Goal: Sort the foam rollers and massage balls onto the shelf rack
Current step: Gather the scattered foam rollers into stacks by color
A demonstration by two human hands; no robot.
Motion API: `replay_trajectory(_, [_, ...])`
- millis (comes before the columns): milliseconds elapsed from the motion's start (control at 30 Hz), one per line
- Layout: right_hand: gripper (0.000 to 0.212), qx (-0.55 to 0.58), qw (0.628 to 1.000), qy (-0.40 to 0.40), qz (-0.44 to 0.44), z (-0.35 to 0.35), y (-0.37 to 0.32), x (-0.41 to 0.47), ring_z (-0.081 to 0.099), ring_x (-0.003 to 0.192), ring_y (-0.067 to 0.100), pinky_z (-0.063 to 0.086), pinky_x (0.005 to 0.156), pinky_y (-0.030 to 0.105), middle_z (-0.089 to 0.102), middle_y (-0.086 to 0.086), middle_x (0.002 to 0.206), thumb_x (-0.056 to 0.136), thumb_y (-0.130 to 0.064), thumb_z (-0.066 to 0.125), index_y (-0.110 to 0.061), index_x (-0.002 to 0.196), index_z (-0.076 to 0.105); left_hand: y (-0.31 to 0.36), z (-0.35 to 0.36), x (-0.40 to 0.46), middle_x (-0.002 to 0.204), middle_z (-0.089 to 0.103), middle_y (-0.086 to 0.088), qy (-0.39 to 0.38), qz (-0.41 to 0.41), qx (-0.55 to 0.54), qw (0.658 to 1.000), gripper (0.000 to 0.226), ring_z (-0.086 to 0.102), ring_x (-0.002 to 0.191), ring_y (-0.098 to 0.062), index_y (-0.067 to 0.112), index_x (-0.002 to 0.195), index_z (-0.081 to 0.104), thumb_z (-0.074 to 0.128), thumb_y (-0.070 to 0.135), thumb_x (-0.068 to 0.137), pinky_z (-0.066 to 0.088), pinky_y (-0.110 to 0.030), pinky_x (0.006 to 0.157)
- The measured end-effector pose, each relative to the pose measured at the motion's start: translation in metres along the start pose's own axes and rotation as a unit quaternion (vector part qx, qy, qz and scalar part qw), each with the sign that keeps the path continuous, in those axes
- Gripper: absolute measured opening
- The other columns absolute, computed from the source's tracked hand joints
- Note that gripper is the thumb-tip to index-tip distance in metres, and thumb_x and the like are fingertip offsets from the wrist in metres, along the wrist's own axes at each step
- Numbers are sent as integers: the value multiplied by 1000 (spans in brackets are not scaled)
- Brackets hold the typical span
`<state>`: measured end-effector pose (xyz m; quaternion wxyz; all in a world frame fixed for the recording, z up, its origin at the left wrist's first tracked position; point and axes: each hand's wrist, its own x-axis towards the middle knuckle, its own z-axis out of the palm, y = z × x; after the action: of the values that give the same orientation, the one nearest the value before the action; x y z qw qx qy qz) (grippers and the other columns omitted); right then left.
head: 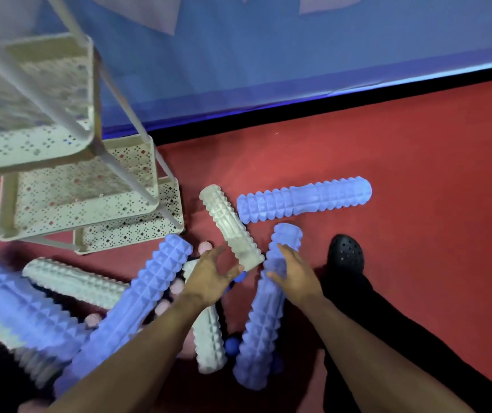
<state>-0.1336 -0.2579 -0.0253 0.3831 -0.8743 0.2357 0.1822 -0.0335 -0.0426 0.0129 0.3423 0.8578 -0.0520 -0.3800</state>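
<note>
Floor (387, 144), red and bare of grip, carries everything I have to sort, and the three-tier perforated shelf rack (84, 186) stands at its left, by the wall, with no roller on any tier I can see. From here I judge the pile itself to be the main hazard: the long blue roller (137, 296) leans across a cream roller (75, 281) and over several pink spiky massage balls (176, 286), so lifting anything beneath could set the round pieces rolling off across the floor. Another blue roller (304, 196) lies apart near the wall, clear of that tangle. My right hand (293, 274) rests on the upper part of a blue roller (264, 308), fingers laid over it loosely rather than wrapped, so a pull now could let the knobbed foam twist out. My left hand (213, 277) is spread wide, thumb touching the near end of a tilted cream roller (231, 228) without holding it; a nudge there would tip it onto the blue one. My black shoe (345, 253) stands just beside both, easy to kick with. Small blue massage balls (232, 347) sit half hidden between rollers, and I could lose track of them.
</note>
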Motion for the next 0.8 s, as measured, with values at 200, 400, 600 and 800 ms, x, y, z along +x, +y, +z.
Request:
replay_trajectory(200, [71,-40,999,19,15,22,-50,-85,41,142,24,36,114,38,37,1,158,93,-46,64,-23,154,35,-15,-9,-99,153,43,-7,28,43,79,996,66,39,141,-22,17,149,45,58,54,95,27,-28,113])
replay_trajectory(400, [73,-67,997,27,13,47,-61,-143,44,139,28,39,112,40,39,3,157,93,-49,62,-24,155,32,-50,-2,-158,148,46,-3,44,89,150,984,66,44,136,-23,22,147,45,50,60,95,36,-35,112])
replay_trajectory(600, [73,-128,992,9,-3,62,-42,-170,46,136,22,45,104,38,41,-6,155,92,-54,59,-33,155,28,-88,18,-175,149,45,-1,32,88,233,968,71,49,131,-28,24,149,43,42,68,93,42,-41,107])
replay_trajectory(800, [80,-199,979,-20,-25,48,-29,-155,29,149,21,30,118,37,23,-2,165,94,-53,59,-27,159,20,-92,37,-154,151,44,0,5,74,203,976,68,50,131,-28,25,149,41,51,63,93,43,-43,106])
